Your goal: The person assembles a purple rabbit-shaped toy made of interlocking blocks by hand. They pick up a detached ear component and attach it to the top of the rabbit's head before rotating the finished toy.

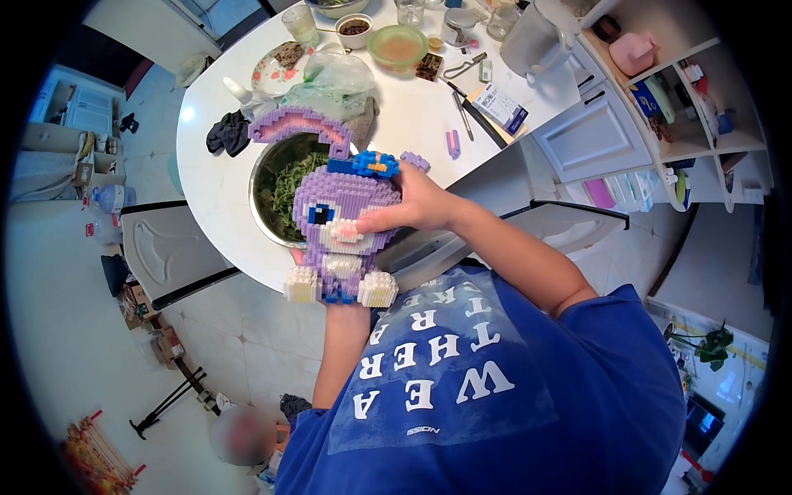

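Note:
A purple toy rabbit built of small blocks is held up over the table's near edge. It has white feet, a white muzzle, a blue eye and a blue bow. One long pink-lined ear bends out to the left. My right hand grips the head from the right side, its thumb across the muzzle. From below, my left hand supports the body, with most of its fingers hidden behind the rabbit. Beyond the right hand, a purple block piece and a pink-and-purple block piece lie on the table.
A metal bowl of green leaves stands right behind the rabbit. Around it are a dark cloth, a plastic bag and a floral plate. Farther right lie a pen and a white-and-blue packet, near a large pitcher.

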{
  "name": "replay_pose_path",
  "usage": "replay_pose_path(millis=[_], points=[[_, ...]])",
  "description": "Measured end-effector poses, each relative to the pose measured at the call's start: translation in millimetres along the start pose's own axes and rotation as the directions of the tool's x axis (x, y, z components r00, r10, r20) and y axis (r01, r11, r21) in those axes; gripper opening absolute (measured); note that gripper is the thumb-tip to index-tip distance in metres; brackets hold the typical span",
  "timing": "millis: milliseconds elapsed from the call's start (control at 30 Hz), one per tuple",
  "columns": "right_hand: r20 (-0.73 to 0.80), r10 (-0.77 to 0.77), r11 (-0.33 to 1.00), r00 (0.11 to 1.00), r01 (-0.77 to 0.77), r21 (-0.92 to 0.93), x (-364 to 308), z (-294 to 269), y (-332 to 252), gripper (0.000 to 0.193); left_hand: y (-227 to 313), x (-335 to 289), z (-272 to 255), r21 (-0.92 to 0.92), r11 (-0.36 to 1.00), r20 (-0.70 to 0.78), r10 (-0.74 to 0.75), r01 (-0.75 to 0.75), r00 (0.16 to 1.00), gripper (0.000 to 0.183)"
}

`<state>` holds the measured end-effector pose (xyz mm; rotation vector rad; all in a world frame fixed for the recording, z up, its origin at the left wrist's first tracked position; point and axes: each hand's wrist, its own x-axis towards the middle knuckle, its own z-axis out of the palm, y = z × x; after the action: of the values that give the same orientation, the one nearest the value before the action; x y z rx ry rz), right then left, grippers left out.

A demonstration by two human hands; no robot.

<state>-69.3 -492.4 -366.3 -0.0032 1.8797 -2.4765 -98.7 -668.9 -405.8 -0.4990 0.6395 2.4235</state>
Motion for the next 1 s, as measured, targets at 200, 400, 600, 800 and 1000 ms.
replay_pose_path(millis=[200,400,600,800,1000], points=[[-0.001,-0.03,1.0,1.0,0.03,0.004,-0.5,10.6,-5.7,0.064,2.8,-2.2,0.9,-0.002,1.0,0.024,-0.016,0.016,1.0,0.07],[0.012,0.002,1.0,1.0,-0.002,0.024,-9.1,10.9,-13.1,0.068,1.7,-6.2,2.6,0.001,0.999,0.041,-0.034,0.034,0.999,0.069],[-0.037,-0.013,1.0,0.999,0.013,-0.009,-16.6,6.5,-6.3,0.066,-1.7,-5.5,2.2,0.015,0.994,0.026,-0.108,0.108,0.994,0.071],[-0.177,0.039,0.995,0.983,-0.022,0.094,-17.1,-21.7,-18.5,0.06,-3.2,9.3,-6.5,0.113,0.952,0.273,-0.304,0.283,0.913,0.078],[-0.111,0.013,0.996,0.994,-0.023,-0.083,-28.0,-52.2,-31.6,0.065,15.6,10.4,13.1,0.344,0.758,0.229,-0.641,0.555,0.733,0.071]])
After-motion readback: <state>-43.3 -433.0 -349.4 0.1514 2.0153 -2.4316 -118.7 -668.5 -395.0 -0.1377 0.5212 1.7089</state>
